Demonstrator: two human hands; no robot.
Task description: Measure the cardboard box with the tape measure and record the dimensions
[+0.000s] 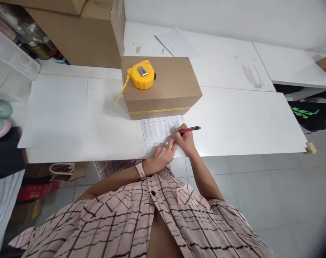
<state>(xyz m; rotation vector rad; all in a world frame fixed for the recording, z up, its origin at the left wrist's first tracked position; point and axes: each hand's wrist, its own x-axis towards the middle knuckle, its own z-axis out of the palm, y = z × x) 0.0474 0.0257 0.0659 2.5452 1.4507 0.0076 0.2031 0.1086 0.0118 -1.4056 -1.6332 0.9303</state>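
The white tabletop runs left to right, its near edge passing just in front of the person and its bare surface stretching from the right hand out to the right end, leaving the writing arm room on that side. A brown cardboard box lies on it with its long axis roughly left to right and a yellow strip along its near face. Below that face is a sheet printed with columns of small text, its far edge meeting the box and its near part reaching the tabletop's near edge; whether the box sits on it, I cannot tell. The left hand rests on the sheet, fingers loosely bent and slightly apart, gripping nothing. The right hand has its fingers closed round a pen over the sheet's right side. A yellow tape measure lies atop the box, strap hanging over the left edge. The slim red-and-black pen lies nearly crosswise, rear end pointing right and slightly away, its tip hidden by the fingers.
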